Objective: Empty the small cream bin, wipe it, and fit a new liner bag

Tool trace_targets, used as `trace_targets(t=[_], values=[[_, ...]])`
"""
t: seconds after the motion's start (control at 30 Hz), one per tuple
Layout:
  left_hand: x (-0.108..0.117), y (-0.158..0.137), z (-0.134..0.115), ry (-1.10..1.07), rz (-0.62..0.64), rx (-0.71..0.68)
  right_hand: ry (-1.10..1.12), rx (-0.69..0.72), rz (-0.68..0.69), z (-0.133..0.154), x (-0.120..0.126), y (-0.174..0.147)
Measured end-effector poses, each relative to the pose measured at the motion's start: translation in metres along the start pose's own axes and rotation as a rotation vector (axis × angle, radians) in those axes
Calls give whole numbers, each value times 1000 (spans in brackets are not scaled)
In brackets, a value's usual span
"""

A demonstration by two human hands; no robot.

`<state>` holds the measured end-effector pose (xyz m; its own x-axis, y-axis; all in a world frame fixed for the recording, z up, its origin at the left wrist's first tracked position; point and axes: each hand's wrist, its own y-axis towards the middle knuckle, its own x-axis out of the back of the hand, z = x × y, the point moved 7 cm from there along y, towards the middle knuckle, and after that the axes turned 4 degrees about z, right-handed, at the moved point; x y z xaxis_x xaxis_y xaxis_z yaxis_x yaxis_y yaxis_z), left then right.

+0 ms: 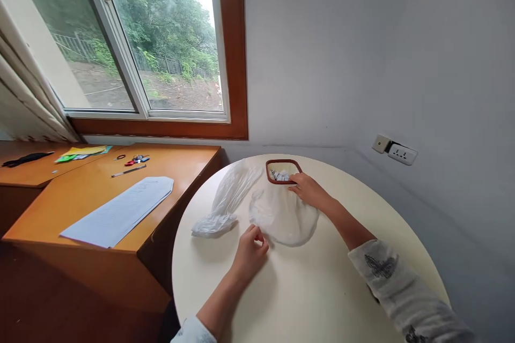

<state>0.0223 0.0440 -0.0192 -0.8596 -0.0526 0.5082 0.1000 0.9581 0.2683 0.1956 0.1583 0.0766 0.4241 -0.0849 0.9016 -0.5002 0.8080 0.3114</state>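
Note:
A small container (284,161) with a brown rim stands near the far side of the round table, white crumpled pieces inside it. My right hand (308,191) grips the near right corner of its rim, fingers partly hidden. A thin clear plastic bag (284,218) lies spread out in front of the container, its round mouth towards me. At the bag's near left edge, my left hand (250,251) is closed in a pinch, apparently on the film. To the left lies a second, bunched-up plastic bag (231,198), touched by neither hand.
The round cream table (322,284) stands against the wall. Left of it, an orange-brown desk (189,163) holds stacked paper sheets (120,211), a pen (129,171), keys (137,160) and coloured papers (82,154). Wall sockets (402,154) are at the right.

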Motion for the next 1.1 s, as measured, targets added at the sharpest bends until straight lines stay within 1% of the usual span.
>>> trace_targets(t=[0.1,0.23,0.43,0.7,0.83,0.9,0.97,1.03,1.07,1.1], values=[[1,1,1,20,-16,-2,-2,37,11,22,-14,23],[-1,3,4,35,1,-12,-20,39,6,32,-24,43],[-3,5,6,37,6,-20,-53,27,0,30,-27,55],[-6,8,10,44,39,-24,-112,-73,-36,10,-27,65],[-6,9,11,65,55,-20,-113,-57,-58,15,-24,70],[-6,9,12,73,66,-19,-110,-35,-89,19,-16,62],[-6,8,11,77,81,-23,-108,-19,-125,18,-5,40],[-5,7,7,74,88,-27,-108,-22,-153,8,8,3],[-3,6,5,70,79,-27,-106,-28,-171,0,14,-20],[-1,5,1,61,65,-27,-109,-63,-193,-11,20,-47]])
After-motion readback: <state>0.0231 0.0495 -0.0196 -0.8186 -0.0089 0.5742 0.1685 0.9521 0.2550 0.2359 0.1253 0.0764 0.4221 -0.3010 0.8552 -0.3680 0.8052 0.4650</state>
